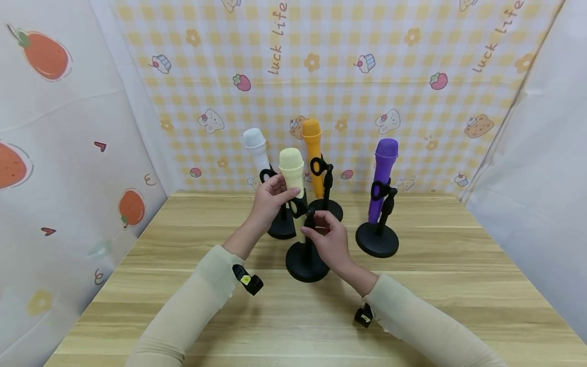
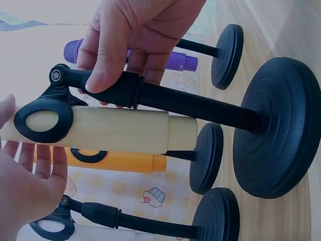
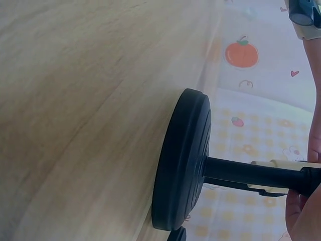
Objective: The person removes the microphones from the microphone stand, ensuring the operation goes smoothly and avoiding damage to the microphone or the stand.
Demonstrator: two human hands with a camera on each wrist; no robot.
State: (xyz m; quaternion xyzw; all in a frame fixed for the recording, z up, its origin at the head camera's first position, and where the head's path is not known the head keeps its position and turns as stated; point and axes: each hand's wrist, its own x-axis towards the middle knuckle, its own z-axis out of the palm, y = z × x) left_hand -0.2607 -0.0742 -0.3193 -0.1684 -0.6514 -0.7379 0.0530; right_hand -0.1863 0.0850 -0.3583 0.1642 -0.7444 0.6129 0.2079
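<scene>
A pale yellow microphone (image 1: 291, 161) sits tilted in the ring clip of a black desk stand (image 1: 306, 270). My left hand (image 1: 269, 198) holds the microphone just below its head, thumb in front. In the left wrist view, that hand's fingers (image 2: 42, 159) pass behind the microphone beside the oval clip. My right hand (image 1: 332, 239) pinches the stand's upper post near the joint, its thumb (image 2: 103, 65) lying along the black collar. The round base (image 3: 183, 160) stands close over the table in the right wrist view.
Behind the hands, white (image 1: 254, 140) and orange (image 1: 312, 135) microphones stand in their own black stands. A purple microphone (image 1: 385, 158) in a stand is off to the right. The wooden table (image 1: 440, 306) ends at a checked backdrop (image 1: 412, 66), with white cloth on both sides.
</scene>
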